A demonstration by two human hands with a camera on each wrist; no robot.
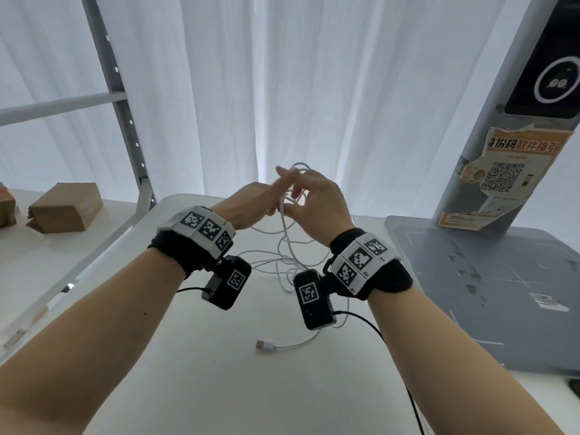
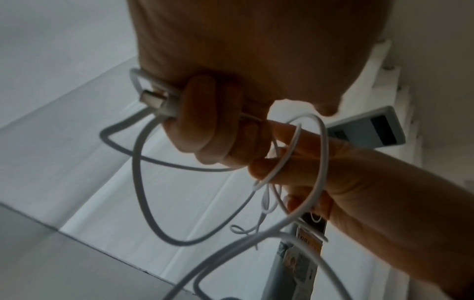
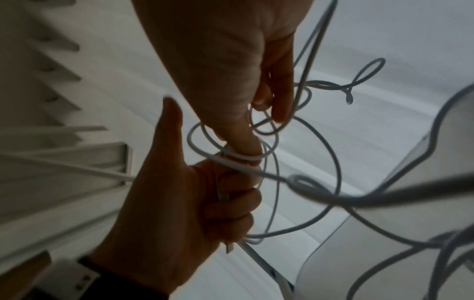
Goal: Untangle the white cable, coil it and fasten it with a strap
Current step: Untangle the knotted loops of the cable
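The white cable [image 1: 284, 246] hangs in a tangle of loops between my two raised hands, trailing down onto the white table [image 1: 219, 387]. Its USB plug [image 1: 264, 346] lies flat near the table's middle. My left hand [image 1: 251, 202] grips the cable's other end in a fist; the small connector [image 2: 153, 98] sticks out past the curled fingers [image 2: 205, 121]. My right hand [image 1: 314, 199] is close beside it, with loops of cable [image 3: 269, 130] draped over and held by its bent fingers [image 3: 277, 97]. Both hands are well above the tabletop.
Cardboard boxes [image 1: 66, 207] sit on a shelf at the left behind a grey metal rack post [image 1: 125, 120]. A grey stand base [image 1: 486, 293] with a tall post bearing a poster [image 1: 502, 171] fills the right. White curtains hang behind. Black camera wires [image 1: 392, 356] trail from my wrists.
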